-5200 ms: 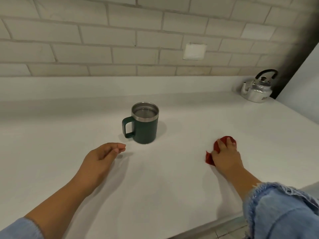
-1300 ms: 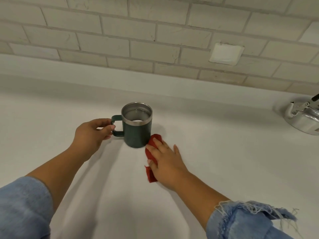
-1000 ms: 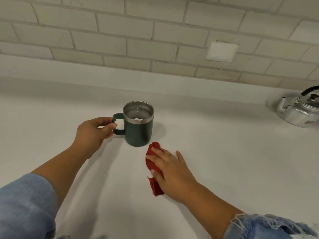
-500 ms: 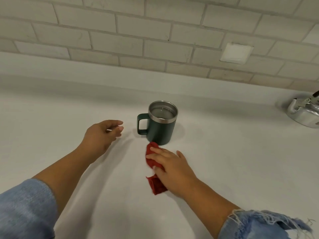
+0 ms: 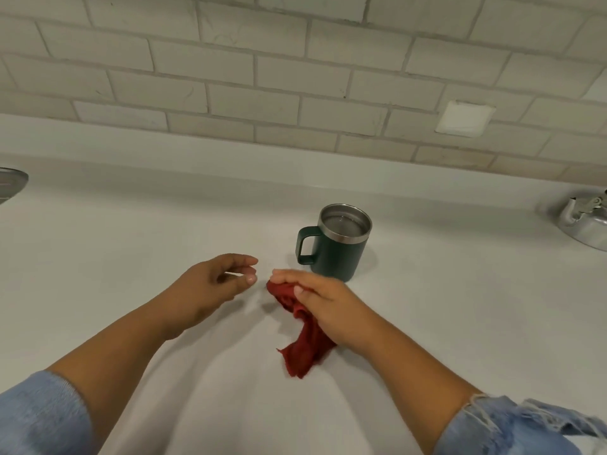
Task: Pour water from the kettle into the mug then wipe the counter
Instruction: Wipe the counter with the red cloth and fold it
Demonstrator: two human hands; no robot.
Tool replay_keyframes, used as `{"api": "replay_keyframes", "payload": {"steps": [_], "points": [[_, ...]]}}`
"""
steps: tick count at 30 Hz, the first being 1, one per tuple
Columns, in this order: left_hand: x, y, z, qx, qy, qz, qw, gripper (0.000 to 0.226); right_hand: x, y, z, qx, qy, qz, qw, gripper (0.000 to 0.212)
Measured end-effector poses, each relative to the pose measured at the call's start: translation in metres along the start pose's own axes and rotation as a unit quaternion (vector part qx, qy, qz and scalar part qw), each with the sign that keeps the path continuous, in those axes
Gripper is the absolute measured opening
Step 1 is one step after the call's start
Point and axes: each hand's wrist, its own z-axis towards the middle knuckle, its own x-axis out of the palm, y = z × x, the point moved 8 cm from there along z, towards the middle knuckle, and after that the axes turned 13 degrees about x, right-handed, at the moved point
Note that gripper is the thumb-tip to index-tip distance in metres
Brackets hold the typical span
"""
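White counter [image 5: 131, 257] — my right hand [image 5: 323, 300] clutches the red cloth [image 5: 305, 353] just near-left of the green mug [image 5: 335, 244]; a careless swipe could tip it. Left hand [image 5: 210, 287] loose, empty.

— Where was the camera?
— On my head, facing forward and down, close over the white surface [image 5: 131, 238]; my left hand [image 5: 210, 284] and right hand [image 5: 323, 302] sat mid-frame.
— One view only?
— Yes. It took in the brick wall [image 5: 230, 77] behind, and the right edge cut the kettle [image 5: 583, 226].
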Motion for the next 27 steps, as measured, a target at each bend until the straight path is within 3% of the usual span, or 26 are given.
{"api": "replay_keyframes", "payload": {"steps": [4,6,9,12,18,21,24,27], "points": [[0.024,-0.013,-0.004,0.012,0.079,-0.076,0.994,0.079,-0.02,0.035,-0.016,-0.066,-0.001,0.075,0.995,0.034],[0.036,-0.02,-0.004,0.025,0.114,-0.12,0.986,0.09,-0.025,0.043,-0.02,-0.079,0.012,0.139,0.987,0.032],[0.045,-0.032,-0.002,0.051,0.138,-0.166,0.975,0.067,-0.03,0.046,-0.023,-0.08,-0.003,0.177,0.981,0.03],[0.032,-0.035,0.003,0.052,0.097,-0.171,0.979,0.037,-0.042,0.042,-0.023,-0.067,-0.044,0.16,0.984,0.03],[0.012,-0.05,0.007,0.103,0.045,-0.192,0.975,0.029,-0.042,0.034,-0.019,0.008,0.016,0.006,1.0,0.049],[0.001,-0.058,0.008,0.131,0.015,-0.165,0.977,0.025,-0.046,0.041,-0.018,0.002,-0.023,-0.06,0.998,0.041],[-0.012,-0.065,0.004,0.145,0.0,-0.15,0.978,0.025,-0.049,0.049,-0.02,-0.033,-0.042,0.007,0.999,0.026],[-0.015,-0.067,-0.003,0.14,0.047,-0.154,0.977,0.025,-0.048,0.054,-0.02,-0.057,-0.045,0.06,0.996,0.018]]}}
